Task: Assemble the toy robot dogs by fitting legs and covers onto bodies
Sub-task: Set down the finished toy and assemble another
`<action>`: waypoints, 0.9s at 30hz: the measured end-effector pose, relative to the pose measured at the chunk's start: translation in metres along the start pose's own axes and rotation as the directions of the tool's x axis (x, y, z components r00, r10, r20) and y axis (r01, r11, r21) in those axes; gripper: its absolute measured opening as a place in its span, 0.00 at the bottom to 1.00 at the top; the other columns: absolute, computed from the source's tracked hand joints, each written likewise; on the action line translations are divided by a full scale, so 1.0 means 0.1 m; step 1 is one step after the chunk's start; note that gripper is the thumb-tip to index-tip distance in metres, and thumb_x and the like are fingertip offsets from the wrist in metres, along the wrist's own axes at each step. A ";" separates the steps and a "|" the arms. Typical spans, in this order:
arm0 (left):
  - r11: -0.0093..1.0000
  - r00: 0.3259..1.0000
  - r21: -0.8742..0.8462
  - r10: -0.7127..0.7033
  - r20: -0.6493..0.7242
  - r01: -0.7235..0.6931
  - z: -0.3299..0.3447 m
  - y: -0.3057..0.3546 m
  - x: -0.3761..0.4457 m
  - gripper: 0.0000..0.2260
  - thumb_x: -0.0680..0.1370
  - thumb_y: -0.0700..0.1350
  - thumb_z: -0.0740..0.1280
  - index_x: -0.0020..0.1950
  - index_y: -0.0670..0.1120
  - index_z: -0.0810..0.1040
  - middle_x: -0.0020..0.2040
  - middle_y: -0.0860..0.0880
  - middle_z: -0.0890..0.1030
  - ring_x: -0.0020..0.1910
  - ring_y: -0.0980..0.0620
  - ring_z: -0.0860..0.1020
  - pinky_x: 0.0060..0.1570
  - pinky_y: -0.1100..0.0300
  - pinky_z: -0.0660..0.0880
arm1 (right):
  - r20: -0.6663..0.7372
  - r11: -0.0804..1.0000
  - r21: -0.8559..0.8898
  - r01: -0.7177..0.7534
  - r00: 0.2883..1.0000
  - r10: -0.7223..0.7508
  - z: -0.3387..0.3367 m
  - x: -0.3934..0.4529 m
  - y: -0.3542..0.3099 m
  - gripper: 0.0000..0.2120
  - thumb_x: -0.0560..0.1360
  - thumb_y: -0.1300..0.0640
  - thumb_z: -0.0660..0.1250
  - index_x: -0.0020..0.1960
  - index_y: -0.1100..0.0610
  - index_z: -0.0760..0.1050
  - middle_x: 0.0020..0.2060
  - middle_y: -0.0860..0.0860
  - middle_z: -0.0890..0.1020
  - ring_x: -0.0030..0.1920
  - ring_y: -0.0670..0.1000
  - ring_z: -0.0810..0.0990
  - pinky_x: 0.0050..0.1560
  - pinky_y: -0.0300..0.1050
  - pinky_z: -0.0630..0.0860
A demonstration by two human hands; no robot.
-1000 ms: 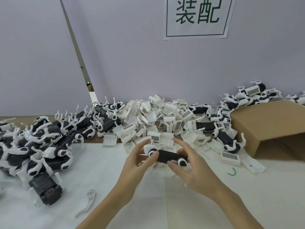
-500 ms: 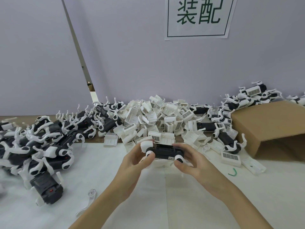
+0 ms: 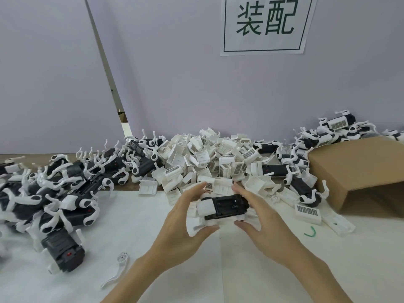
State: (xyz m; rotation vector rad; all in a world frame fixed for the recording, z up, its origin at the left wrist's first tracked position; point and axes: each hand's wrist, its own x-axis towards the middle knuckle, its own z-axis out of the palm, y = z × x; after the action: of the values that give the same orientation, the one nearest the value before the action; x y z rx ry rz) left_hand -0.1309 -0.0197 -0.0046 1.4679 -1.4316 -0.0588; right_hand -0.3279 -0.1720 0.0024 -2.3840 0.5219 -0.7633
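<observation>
A black toy dog body [image 3: 227, 207] with a white end piece is held just above the white table sheet [image 3: 135, 217], gripped between the left hand [image 3: 185, 224] and the right hand [image 3: 260, 224], each with thumb below and fingers curled over the top. A heap of white covers [image 3: 209, 162] is seen just behind the hands against the wall, with assembled dogs [image 3: 65, 193] piled to the left and more beside the cardboard box [image 3: 360, 171] on the right. A loose white leg [image 3: 118, 270] and a small green scrap [image 3: 310, 232] are noted lying on the sheet, well apart.
</observation>
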 end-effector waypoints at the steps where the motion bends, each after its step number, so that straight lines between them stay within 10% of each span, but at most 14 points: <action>1: 0.998 0.999 -0.057 -0.040 -0.036 0.038 0.02 0.03 0.00 0.36 0.74 0.57 0.78 0.79 0.60 0.66 0.67 0.62 0.78 0.70 0.54 0.77 0.66 0.70 0.69 | 0.011 1.000 0.014 0.003 1.000 -0.003 0.06 -0.01 -0.02 0.37 0.81 0.54 0.72 0.78 0.29 0.57 0.76 0.28 0.63 0.76 0.32 0.60 0.75 0.36 0.61; 8: 0.981 0.973 -0.186 -0.099 -0.208 0.061 0.29 0.30 -0.04 0.18 0.72 0.58 0.78 0.61 0.60 0.83 0.59 0.56 0.78 0.64 0.50 0.80 0.58 0.67 0.75 | -0.045 0.984 0.164 0.065 0.997 -0.058 0.38 0.02 -0.21 0.26 0.81 0.67 0.67 0.71 0.43 0.74 0.62 0.39 0.82 0.62 0.44 0.81 0.63 0.44 0.77; 13: 0.873 0.959 -0.442 -0.270 -0.082 0.208 0.22 0.33 0.01 0.14 0.74 0.55 0.77 0.58 0.55 0.88 0.57 0.53 0.81 0.56 0.50 0.84 0.55 0.62 0.79 | -0.031 0.984 0.177 0.034 0.999 -0.029 0.35 0.03 -0.17 0.28 0.78 0.70 0.69 0.71 0.43 0.75 0.61 0.39 0.81 0.62 0.46 0.80 0.64 0.46 0.77; 21: 0.971 0.977 -0.117 -0.203 0.061 0.209 0.01 0.15 0.04 0.25 0.74 0.62 0.75 0.70 0.60 0.77 0.62 0.58 0.84 0.62 0.53 0.81 0.62 0.66 0.74 | -0.137 0.997 -0.074 0.007 0.990 -0.018 0.20 0.02 -0.06 0.26 0.78 0.54 0.75 0.73 0.41 0.74 0.59 0.44 0.71 0.64 0.45 0.70 0.66 0.35 0.68; 27: 0.799 0.897 -0.426 -0.435 0.077 0.424 0.06 0.18 0.06 0.17 0.72 0.64 0.74 0.58 0.60 0.84 0.55 0.53 0.88 0.56 0.53 0.86 0.58 0.56 0.75 | -0.053 0.985 0.132 -0.113 0.991 0.120 0.11 0.03 -0.16 0.22 0.77 0.44 0.74 0.69 0.37 0.75 0.61 0.40 0.74 0.64 0.40 0.73 0.65 0.31 0.68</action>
State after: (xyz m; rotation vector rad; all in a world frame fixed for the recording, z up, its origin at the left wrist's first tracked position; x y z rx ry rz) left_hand -0.1459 -0.0233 0.0075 1.3760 -0.9513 -0.6079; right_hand -0.3159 -0.1569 0.0057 -2.1968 0.6126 -0.7942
